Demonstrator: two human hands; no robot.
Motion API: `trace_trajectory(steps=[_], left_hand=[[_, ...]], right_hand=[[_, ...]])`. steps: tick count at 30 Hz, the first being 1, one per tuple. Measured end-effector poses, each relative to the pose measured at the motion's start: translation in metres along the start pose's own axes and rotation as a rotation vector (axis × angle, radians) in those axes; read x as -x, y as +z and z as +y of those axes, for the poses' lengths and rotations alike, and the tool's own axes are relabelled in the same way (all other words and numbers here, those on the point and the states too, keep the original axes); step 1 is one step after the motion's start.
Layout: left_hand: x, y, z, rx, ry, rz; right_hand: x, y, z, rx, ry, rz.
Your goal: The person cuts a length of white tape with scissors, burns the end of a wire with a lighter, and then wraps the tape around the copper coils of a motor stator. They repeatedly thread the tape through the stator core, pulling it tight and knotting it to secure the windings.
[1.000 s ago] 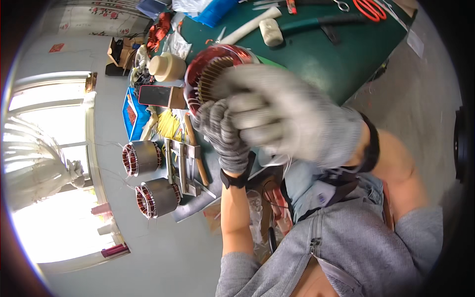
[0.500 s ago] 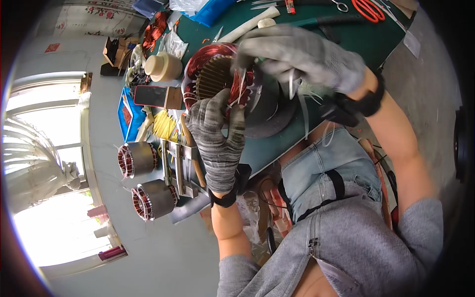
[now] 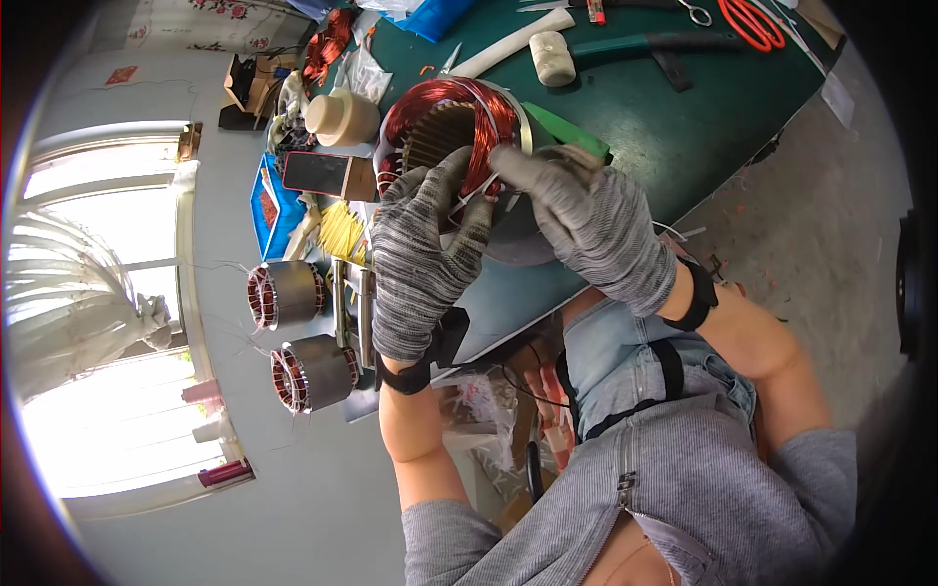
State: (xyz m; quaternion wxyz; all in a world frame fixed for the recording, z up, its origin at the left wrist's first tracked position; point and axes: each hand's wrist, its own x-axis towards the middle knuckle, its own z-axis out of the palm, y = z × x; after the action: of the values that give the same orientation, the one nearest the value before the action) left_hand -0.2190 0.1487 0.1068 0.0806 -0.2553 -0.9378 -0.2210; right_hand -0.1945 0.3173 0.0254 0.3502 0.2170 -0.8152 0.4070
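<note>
A large motor stator [image 3: 500, 122] lies on its side in front of me, with red-brown copper windings bulging around its opening. My left hand [image 3: 425, 254], in a grey knit glove, grips the near part of the winding, fingers at the bore and thumb on the coil. A white cord [image 3: 479, 188] runs across the winding beside that thumb. My right hand [image 3: 596, 220], gloved alike, is at the stator's right side. Its fingers are bent together around the cord's end, their tips slightly smeared by motion and partly hidden.
Two smaller stators [image 3: 283, 295] stand at the left edge. Nearby are a phone [image 3: 315, 174], yellow sleeving [image 3: 342, 232], a blue tray [image 3: 283, 230] and a cream plastic part [image 3: 342, 117]. A white-headed mallet [image 3: 553, 61] and red-handled scissors [image 3: 750, 24] lie on the green table [image 3: 723, 127].
My right hand has come down and closer to me from above the stator, drawing the white cord lower. My left hand stays on the winding. The view has shifted slightly.
</note>
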Motion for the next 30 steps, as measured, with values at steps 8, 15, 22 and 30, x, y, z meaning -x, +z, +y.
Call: trace_trajectory(steps=[8,15,22,30], left_hand=[[-0.001,-0.006,0.001,0.002,-0.009,-0.052],[-0.004,-0.008,-0.004,-0.161,0.157,-0.113],[-0.013,0.001,-0.009,-0.243,0.295,-0.116],[0.017,0.008,0.022,-0.645,0.009,0.405]], right_hand=[[-0.006,0.019,0.0,0.001,0.066,-0.075],[0.002,0.018,-0.011,-0.276,0.072,0.096],[-0.007,0.017,0.005,-0.231,0.067,0.265],[0.0,-0.024,-0.005,-0.603,0.01,-0.117]])
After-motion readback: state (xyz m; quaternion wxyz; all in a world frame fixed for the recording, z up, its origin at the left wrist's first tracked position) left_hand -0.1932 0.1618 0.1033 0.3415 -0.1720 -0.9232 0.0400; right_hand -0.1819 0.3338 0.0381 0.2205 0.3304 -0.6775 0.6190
